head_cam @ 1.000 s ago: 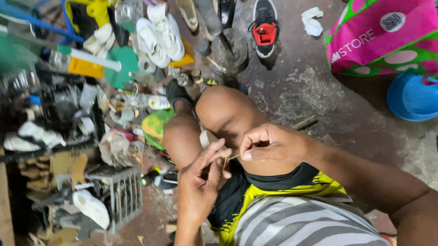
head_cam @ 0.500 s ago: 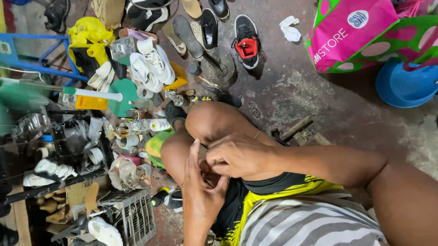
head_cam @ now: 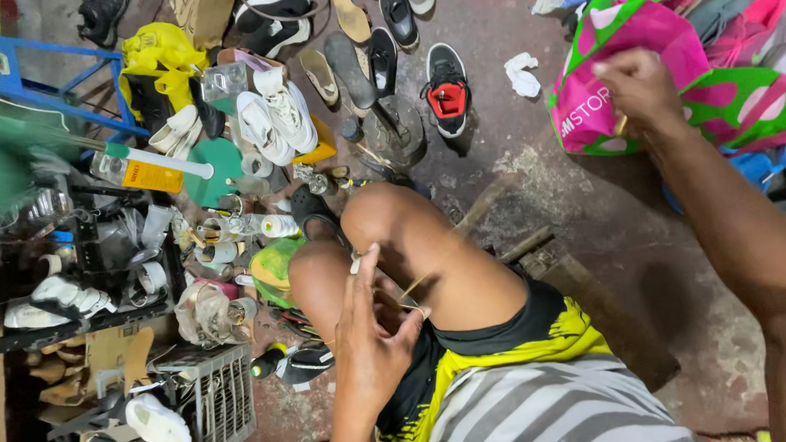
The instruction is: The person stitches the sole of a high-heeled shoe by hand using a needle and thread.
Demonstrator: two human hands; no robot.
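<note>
A: Containers?
B: Pink-green bag (head_cam: 660, 68), glossy, contents hidden. Right hand (head_cam: 639, 82) in front of it, grip pinched on pale thread (head_cam: 465, 244), thin, barely visible.
A: Left hand (head_cam: 372, 337)?
B: On the knee; grip pressed on the thread's near end, what's under the fingers is unclear.

Left hand (head_cam: 372, 337) rests upright by the knees; right hand (head_cam: 639, 86) stretched away, fingers pinched.
</note>
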